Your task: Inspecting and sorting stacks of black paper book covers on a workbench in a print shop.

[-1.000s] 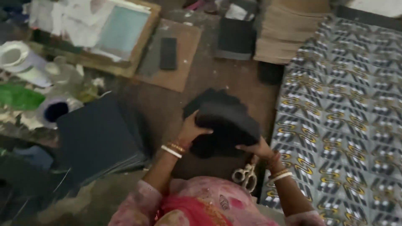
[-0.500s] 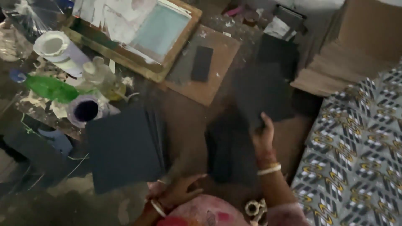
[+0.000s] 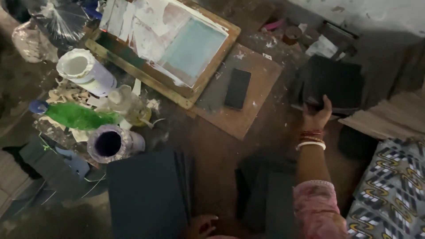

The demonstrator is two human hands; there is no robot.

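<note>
My right hand (image 3: pixel 317 116) reaches far forward and grips the near edge of a stack of black sheets (image 3: pixel 334 82) lying at the back right. My left hand (image 3: pixel 201 225) shows only at the bottom edge, fingers spread, resting beside a pile of dark sheets (image 3: pixel 148 194) on the floor. Another loose heap of black sheets (image 3: pixel 265 190) lies under my right forearm. Bangles ring my right wrist, and a pink sleeve covers the upper arm.
A wooden printing frame (image 3: pixel 177 48) with a pale mesh lies at the back. A brown board (image 3: pixel 248 99) holds a dark phone (image 3: pixel 237 88). Left: a white jar (image 3: pixel 79 71), green bottle (image 3: pixel 77 116), purple-stained pot (image 3: pixel 110 144). Patterned cloth (image 3: pixel 392 194) at right.
My right hand has stretched farther forward from the near heap to the back stack. The view has swung left and forward. My left hand has dropped toward the bottom edge.
</note>
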